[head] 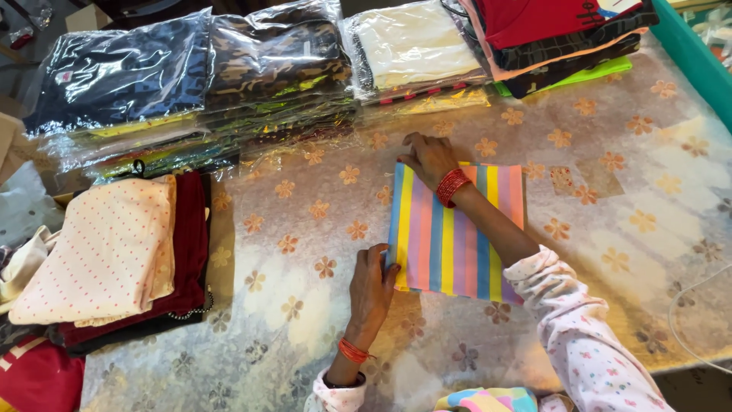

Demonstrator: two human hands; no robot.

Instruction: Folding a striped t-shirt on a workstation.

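Observation:
A folded cloth with pastel stripes of blue, yellow, pink and orange [450, 244] lies flat on the flower-patterned table cover [305, 229]. My left hand [372, 286] presses its near left corner, fingers curled on the edge. My right hand [428, 159] rests on its far left corner, fingers spread flat. Red bangles sit on both wrists. My sleeves are pink with small flowers.
Several plastic-wrapped garment packs [191, 76] are stacked along the far edge. Folded red and dark fabrics [557, 30] lie far right. At the left sits a pile with a dotted peach cloth [103, 248] over maroon cloth [187, 252]. A teal edge [698, 61] runs at the right.

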